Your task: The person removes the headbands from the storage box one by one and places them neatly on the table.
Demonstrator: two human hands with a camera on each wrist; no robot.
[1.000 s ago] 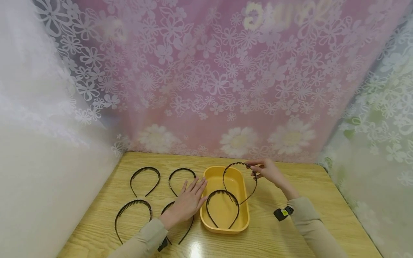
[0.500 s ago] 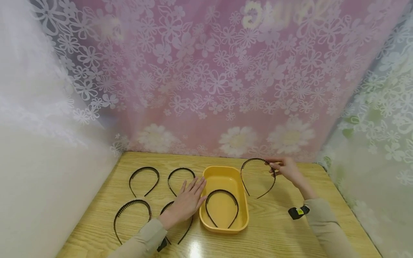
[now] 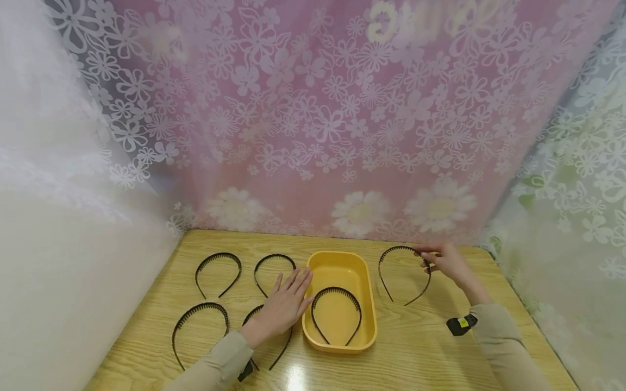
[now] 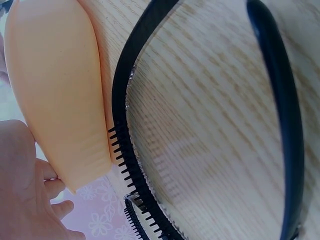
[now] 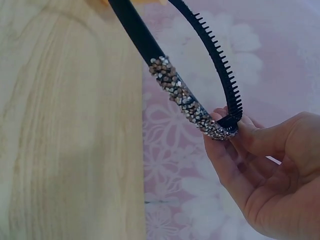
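Note:
A black toothed headband (image 3: 380, 270) is pinched between the thumb and fingers of my right hand (image 3: 447, 266), right of the yellow tray. In the right wrist view, sparkly stones (image 5: 182, 102) cover part of its outer side and small teeth line the inside. My left hand (image 3: 277, 314) lies with straight fingers against the left rim of the yellow tray (image 3: 373, 304). One headband (image 3: 336, 289) lies inside the tray's near half. Under my left forearm and hand another headband (image 3: 288, 342) is partly covered; it looms large in the left wrist view.
Left of the tray, more headbands lie on the wooden table (image 3: 415, 353): one at the far left (image 3: 218, 255), one behind my left hand (image 3: 275, 256), one at the near left (image 3: 199, 307). A flowered curtain (image 3: 313, 136) hangs along the back edge.
My right hand has carried its headband rightward, from above the tray to over the table right of it. The left hand stays at the tray's rim.

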